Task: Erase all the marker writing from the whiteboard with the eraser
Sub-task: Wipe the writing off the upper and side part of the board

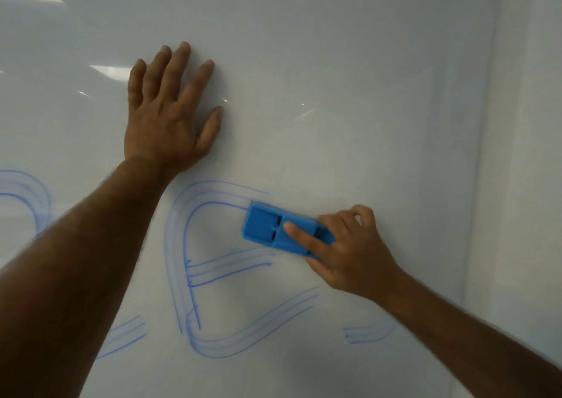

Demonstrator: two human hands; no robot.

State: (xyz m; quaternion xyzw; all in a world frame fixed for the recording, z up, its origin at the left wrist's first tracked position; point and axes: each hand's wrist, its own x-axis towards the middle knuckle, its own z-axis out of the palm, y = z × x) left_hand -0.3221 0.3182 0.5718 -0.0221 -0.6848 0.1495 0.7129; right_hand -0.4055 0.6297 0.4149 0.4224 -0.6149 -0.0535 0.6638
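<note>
- Both forearms came in from the bottom edge of the view, left one nearest and biggest, reaching up across the whiteboard (pixel 334 78).
- Marker writing (pixel 194 263) was blue and streaky: a big looping shape in the middle, smeared strokes at lower left behind the left forearm, a short bit at lower right, another loop at the far left edge.
- Progress, judged: partly done. Upper board looked wiped, lower band still carried most of the ink, so plenty was left.
- Right hand (pixel 349 251) held the blue eraser (pixel 279 230) flat against the board, touching the top right end of the middle loop.
- Its index finger lay straight along the eraser's back, thumb under the lower edge, other fingers curled over the upper edge. Firm grip.
- Left hand (pixel 167 117) was farther up, palm flat on bare board above the writing, fingers straight and spread wide, holding nothing, likely bracing.
- Board's right edge met a plain wall (pixel 529 154) beyond.
</note>
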